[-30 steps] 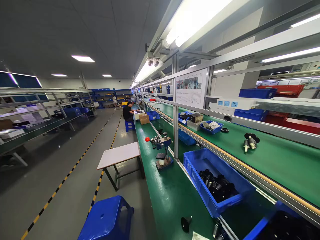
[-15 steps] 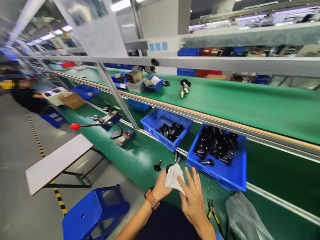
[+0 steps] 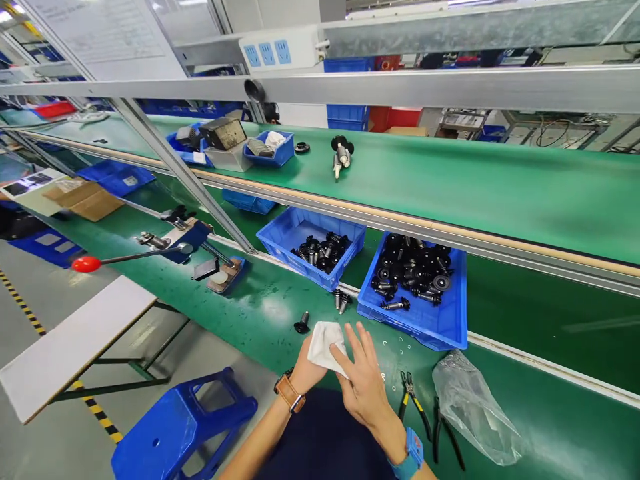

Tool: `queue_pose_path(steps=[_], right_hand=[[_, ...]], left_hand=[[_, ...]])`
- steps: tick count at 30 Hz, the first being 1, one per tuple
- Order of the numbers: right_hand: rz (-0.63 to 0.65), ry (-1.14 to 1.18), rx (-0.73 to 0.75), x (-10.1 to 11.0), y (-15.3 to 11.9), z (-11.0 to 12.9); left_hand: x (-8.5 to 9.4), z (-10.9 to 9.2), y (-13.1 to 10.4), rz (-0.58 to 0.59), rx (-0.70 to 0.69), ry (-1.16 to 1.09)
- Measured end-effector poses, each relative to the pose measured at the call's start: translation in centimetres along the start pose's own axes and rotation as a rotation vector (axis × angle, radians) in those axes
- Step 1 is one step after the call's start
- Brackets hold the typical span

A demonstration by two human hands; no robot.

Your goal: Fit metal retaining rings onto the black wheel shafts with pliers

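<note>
A folded white cloth [image 3: 324,341] lies between my two hands above the green workbench. My left hand [image 3: 306,371] is closed behind the cloth, and its fingertips are mostly hidden under it. The thumb and index finger of my right hand [image 3: 364,377] press on the cloth's right side, while the other fingers stretch outward. Whatever the cloth covers is hidden now. Just beyond it, a black shaft part with a round flange [image 3: 302,323] stands on the bench, and several similar parts [image 3: 342,301] lie near the bins.
Two blue bins [image 3: 311,250] [image 3: 463,300] hold black shaft parts. Pliers [image 3: 410,393], more black-handled pliers [image 3: 440,433] and a clear plastic bag [image 3: 470,407] lie on the right. A lever press [image 3: 193,240] with a red knob stands left; a blue stool [image 3: 160,427] is below.
The view has swung right and steadied. A black piece that showed behind the cloth at my left hand is now covered. Both hands remain on the cloth.
</note>
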State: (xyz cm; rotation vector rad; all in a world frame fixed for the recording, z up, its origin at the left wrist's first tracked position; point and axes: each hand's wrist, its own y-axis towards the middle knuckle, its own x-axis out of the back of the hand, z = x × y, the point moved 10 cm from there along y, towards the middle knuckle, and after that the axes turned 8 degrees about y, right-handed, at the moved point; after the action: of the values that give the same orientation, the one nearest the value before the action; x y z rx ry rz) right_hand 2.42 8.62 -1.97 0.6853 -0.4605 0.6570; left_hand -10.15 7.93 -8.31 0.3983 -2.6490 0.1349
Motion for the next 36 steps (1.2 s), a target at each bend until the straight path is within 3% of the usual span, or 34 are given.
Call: queue_pose_path(steps=[3, 7, 10, 14, 21, 28, 32, 36], right_hand=[[0.032, 0.065, -0.092, -0.6, -1.3, -3.0], [-0.082, 0.284, -0.602, 0.5, -4.9, -11.8], [-0.171, 0.339, -0.837, 1.4, -7.3, -15.7], [-0.219, 0.381, -0.923, 1.0, -8.3, -16.7], [-0.215, 0.523, -1.022, -3.3, -9.5, -17.0], [-0.098, 0.536, -1.103, -8.2, -9.8, -20.7], [-0.005, 0.388, -1.239, -9.8, -12.5, -23.2], [0.064, 0.314, -1.292, -10.1, -15.5, -23.3]], left_hand=[[0.4, 1.0, -0.2, -0.011, 0.065, -0.045], [1.6, 3.4, -0.4, -0.151, 0.272, -0.169], [1.1, 5.4, -0.8, -0.195, 0.413, -0.335], [0.4, 8.7, -2.0, -0.237, 0.589, -0.468], [-0.2, 13.6, -4.9, -0.273, 0.843, -0.644], [-1.8, 15.6, -5.1, -0.295, 0.970, -0.751], [-2.6, 16.5, -4.3, -0.305, 0.998, -0.752], [-3.3, 17.0, -3.1, -0.298, 0.987, -0.729]])
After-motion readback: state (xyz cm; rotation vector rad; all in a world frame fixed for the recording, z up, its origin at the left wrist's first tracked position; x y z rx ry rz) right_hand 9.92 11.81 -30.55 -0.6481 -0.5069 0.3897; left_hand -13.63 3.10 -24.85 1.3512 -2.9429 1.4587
